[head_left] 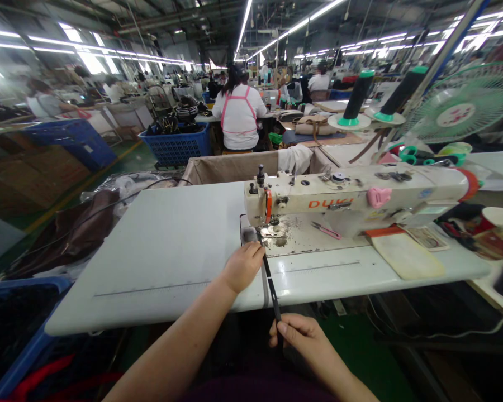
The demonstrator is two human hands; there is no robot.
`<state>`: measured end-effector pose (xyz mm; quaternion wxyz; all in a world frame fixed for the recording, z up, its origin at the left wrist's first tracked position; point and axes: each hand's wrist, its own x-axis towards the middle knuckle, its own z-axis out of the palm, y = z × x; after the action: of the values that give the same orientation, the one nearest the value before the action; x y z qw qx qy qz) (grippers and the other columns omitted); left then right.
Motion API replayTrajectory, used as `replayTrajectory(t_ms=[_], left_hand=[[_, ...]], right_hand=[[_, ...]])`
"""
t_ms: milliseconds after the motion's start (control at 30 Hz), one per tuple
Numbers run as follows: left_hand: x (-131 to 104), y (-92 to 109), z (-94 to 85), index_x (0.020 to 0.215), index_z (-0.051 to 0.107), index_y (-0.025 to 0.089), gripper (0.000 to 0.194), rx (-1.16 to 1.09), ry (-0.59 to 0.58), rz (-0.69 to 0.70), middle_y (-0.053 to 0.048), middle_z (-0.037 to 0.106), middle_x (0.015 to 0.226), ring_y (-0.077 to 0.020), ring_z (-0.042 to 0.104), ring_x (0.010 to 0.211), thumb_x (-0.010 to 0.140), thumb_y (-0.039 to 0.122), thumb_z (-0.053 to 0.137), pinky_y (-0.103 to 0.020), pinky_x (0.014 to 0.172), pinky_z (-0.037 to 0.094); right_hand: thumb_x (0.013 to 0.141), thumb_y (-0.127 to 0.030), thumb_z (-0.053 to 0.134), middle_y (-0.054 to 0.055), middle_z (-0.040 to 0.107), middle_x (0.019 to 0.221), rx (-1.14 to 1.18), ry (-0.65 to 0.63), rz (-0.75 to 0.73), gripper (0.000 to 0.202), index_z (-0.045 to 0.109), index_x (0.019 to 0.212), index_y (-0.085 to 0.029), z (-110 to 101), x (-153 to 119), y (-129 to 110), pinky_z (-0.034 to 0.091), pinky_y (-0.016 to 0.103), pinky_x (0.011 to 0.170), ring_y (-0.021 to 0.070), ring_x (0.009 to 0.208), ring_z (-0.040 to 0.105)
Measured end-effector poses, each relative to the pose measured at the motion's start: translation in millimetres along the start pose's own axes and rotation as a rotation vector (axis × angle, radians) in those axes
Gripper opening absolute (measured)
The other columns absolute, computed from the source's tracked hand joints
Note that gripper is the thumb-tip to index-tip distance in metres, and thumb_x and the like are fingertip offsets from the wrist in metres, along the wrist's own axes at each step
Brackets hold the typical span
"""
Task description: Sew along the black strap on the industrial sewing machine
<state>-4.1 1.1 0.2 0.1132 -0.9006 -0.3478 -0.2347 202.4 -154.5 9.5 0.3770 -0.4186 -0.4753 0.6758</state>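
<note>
Pinching a narrow, flat black strip (pixel 272 290) between thumb and fingers just off the table's near edge, the right hand (pixel 299 335) steadies the end closest to the body. The strip lies straight ahead of that grip, its long axis running away over the edge of a smooth white sewing table (pixel 163 240) to the needle end of a cream-coloured industrial sewing machine (pixel 293 192) with orange lettering. The left hand (pixel 243 268) is the nearer to the needle, its fingers resting on the strip's far stretch (whether they pinch or merely press, one cannot tell).

The count, front to back: two hands, one strip and one machine; one pair of small pink-handled snips (pixel 326 230) on the machine's metal bed, right of the strip; two tall black thread cones (pixel 359 97) on green bases above the machine; one round fan (pixel 456 111) with a pale green guard at the right. Beyond sits one co-worker (pixel 241 120) in a white top crossed by pink straps, back to the camera; other figures farther off are too blurred to number.
</note>
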Motion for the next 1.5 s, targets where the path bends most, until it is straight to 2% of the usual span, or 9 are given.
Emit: replayTrajectory(t_ms=[667, 1100, 1333, 1500], left_hand=[[0, 0, -1.8, 0.112, 0.067, 0.011, 0.023, 0.003, 0.038, 0.034, -0.017, 0.069, 0.118, -0.0260, 0.068, 0.111, 0.104, 0.016, 0.047, -0.043, 0.103, 0.059], [6, -1, 2.4, 0.128, 0.060, 0.013, 0.029, -0.043, -0.044, -0.079, -0.018, 0.064, 0.132, -0.0291, 0.061, 0.128, 0.100, 0.015, 0.052, -0.048, 0.116, 0.051], [0, 0, 1.4, 0.119, 0.065, 0.012, 0.023, 0.013, 0.034, -0.006, -0.018, 0.068, 0.124, -0.0260, 0.068, 0.114, 0.104, 0.016, 0.047, -0.044, 0.106, 0.058], [3, 1, -4.2, 0.112, 0.067, 0.011, 0.022, 0.038, 0.049, 0.039, -0.018, 0.069, 0.119, -0.0258, 0.070, 0.108, 0.104, 0.016, 0.047, -0.042, 0.101, 0.061]], right_hand=[[0.088, -0.069, 0.070, 0.006, 0.073, 0.074, -0.017, 0.005, 0.001, 0.053, 0.080, 0.079, -0.018, -2, 0, 0, 0.043, 0.031, 0.072, 0.0191, 0.073, 0.060], [0.090, -0.069, 0.068, 0.006, 0.072, 0.072, -0.034, -0.026, -0.013, 0.055, 0.079, 0.076, -0.017, -3, 0, -1, 0.042, 0.030, 0.069, 0.0172, 0.069, 0.057], [0.091, -0.064, 0.070, 0.005, 0.070, 0.076, -0.061, -0.044, -0.066, 0.049, 0.076, 0.078, -0.017, -5, 1, 2, 0.046, 0.031, 0.077, 0.0190, 0.076, 0.061], [0.088, -0.065, 0.072, 0.006, 0.069, 0.084, -0.141, -0.010, -0.130, 0.049, 0.073, 0.074, -0.018, -4, 4, 7, 0.046, 0.033, 0.079, 0.0209, 0.082, 0.062]])
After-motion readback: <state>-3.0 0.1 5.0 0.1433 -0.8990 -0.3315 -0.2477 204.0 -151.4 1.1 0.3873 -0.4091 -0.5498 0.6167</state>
